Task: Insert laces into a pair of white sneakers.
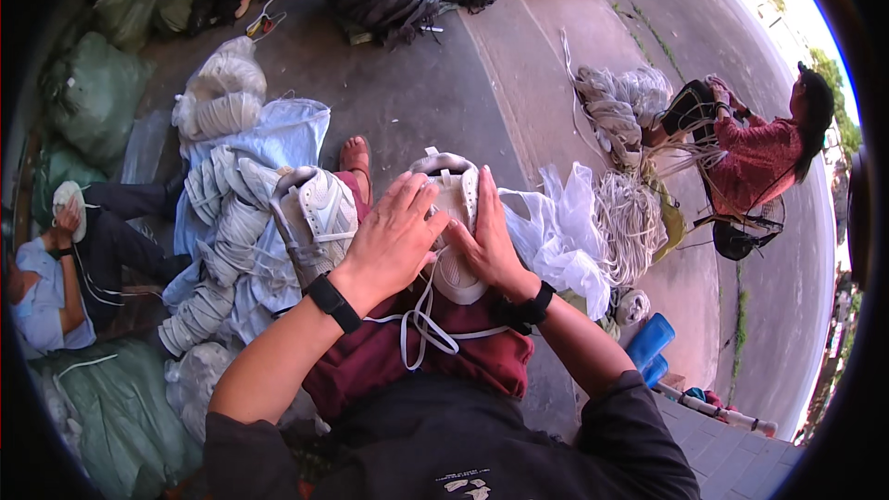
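A pale sneaker (457, 280) rests on my lap, toe toward me, its opening at the far end. My left hand (394, 233) lies over its left side, fingers pressed together along the eyelets. My right hand (491, 243) holds its right side, fingers stretched along the edge and thumb over the lacing area. The two hands grip it between them; the fingertips partly hide the eyelets. A loose white shoelace (424, 322) loops from the shoe down onto my dark red clothing. Left of my left hand, a second grey-white sneaker (324, 213) lies with its lace threaded.
Stacked shoe parts (236, 231) lie on blue sheeting at my left. At right are a white plastic bag (565, 231) and a bundle of white laces (630, 222). A person (755, 162) sits at far right, another (56, 287) at left. Green sacks (120, 417) stand lower left.
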Demonstrator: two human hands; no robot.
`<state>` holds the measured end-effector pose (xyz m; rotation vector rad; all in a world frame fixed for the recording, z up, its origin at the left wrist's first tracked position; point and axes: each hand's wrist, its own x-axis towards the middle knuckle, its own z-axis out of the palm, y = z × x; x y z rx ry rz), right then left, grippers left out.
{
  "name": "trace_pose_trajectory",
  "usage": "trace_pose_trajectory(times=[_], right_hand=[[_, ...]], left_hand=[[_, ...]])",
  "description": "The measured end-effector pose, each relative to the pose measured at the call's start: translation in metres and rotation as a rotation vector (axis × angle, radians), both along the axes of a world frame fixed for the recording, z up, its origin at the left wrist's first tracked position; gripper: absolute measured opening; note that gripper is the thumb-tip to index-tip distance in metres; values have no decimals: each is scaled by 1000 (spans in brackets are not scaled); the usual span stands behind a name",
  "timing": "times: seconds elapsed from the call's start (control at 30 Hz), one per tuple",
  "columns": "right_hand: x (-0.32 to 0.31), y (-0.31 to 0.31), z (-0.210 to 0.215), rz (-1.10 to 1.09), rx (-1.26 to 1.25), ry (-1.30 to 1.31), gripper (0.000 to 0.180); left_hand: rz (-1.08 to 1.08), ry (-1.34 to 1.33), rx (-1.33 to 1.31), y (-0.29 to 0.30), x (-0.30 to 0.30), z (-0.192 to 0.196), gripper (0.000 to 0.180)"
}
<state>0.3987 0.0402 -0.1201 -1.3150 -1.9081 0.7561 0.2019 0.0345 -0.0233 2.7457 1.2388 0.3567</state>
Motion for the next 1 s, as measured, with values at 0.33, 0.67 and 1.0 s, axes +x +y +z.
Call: trace_pose_trajectory(times=[0.33,0.67,1.0], right_hand=[[-4,-3,9,-19,38,-37,86],[4,-4,17,-40,6,-39,87],[-6,2,23,-31,33,-25,86]], left_hand=[[-199,34,-93,10,5,1,37],[-164,84,-46,7,23,2,28],[-80,46,-74,12,15,3,17]])
